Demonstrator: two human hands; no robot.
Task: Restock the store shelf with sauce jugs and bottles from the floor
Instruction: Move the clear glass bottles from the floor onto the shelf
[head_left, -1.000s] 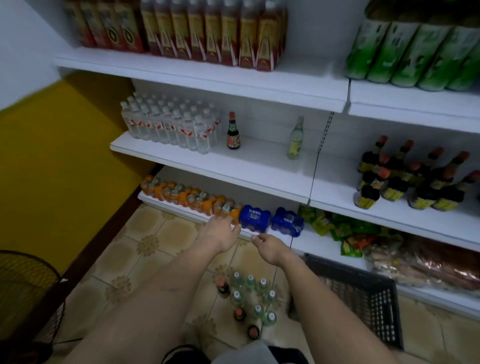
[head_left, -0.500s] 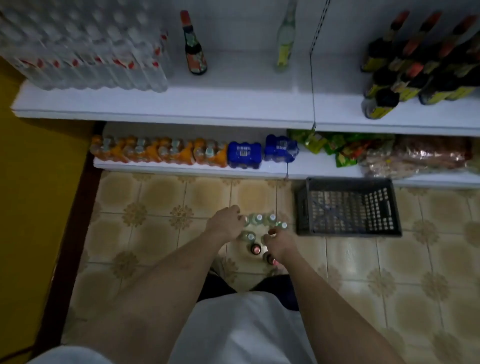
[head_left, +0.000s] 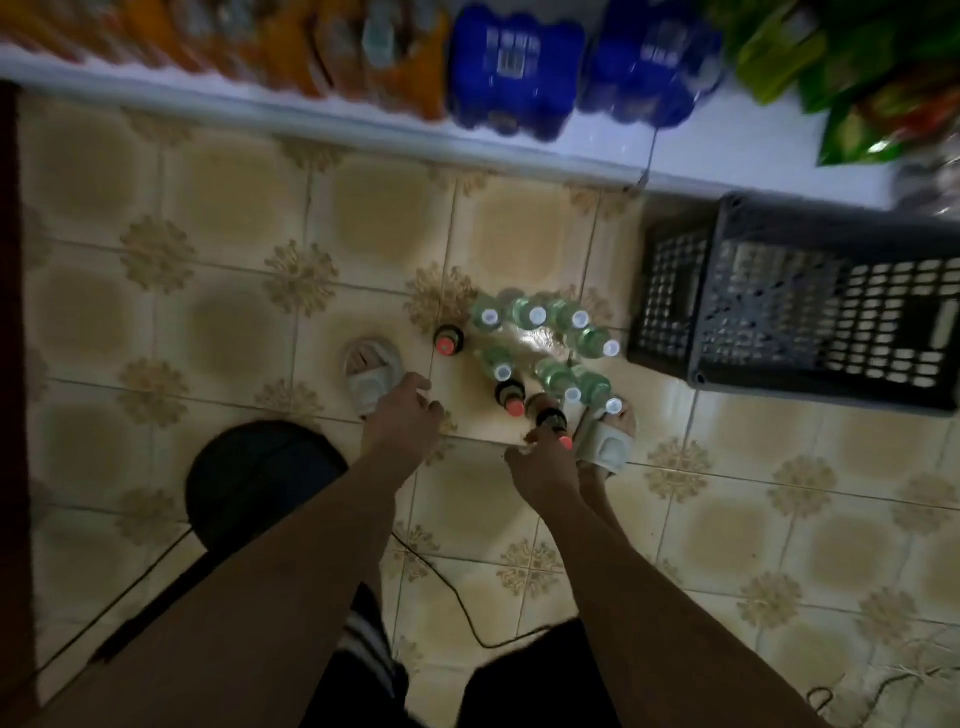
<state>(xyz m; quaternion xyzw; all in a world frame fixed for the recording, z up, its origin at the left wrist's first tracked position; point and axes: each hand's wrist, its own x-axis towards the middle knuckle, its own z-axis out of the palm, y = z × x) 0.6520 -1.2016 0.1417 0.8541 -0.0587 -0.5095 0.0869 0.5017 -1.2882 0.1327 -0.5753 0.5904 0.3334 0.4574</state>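
Three dark sauce bottles w/ red caps stand on the tiled floor (head_left: 218, 312) in my head view, long axes vertical, caps pointing up at the cam. One (head_left: 450, 339) sits at the left edge of the cluster, one (head_left: 510, 399) mid, one (head_left: 551, 420) nearest me. Beside and behind them, approx seven clear green bottles (head_left: 536, 315) w/ white caps, also upright, some leaning slightly.

Right hand (head_left: 540, 465) is at the nearest dark bottle; fingers (head_left: 535, 437) curl by its neck, touching it I think, but motion blur means I can't tell if the grip is closed. Left hand (head_left: 402, 423) hovers lower-left of the cluster, fingers loosely spread, holding nothing.

A foot in a grey sandal (head_left: 605, 447) is just right of the near bottle, another sandal (head_left: 370, 375) left of the group. Black crate (head_left: 810, 306) stands right of the bottles, against the bottom shelf (head_left: 363, 122). Shelf carries orange packs (head_left: 311, 57), blue packs (head_left: 511, 65), green bags (head_left: 852, 88), all blurred.
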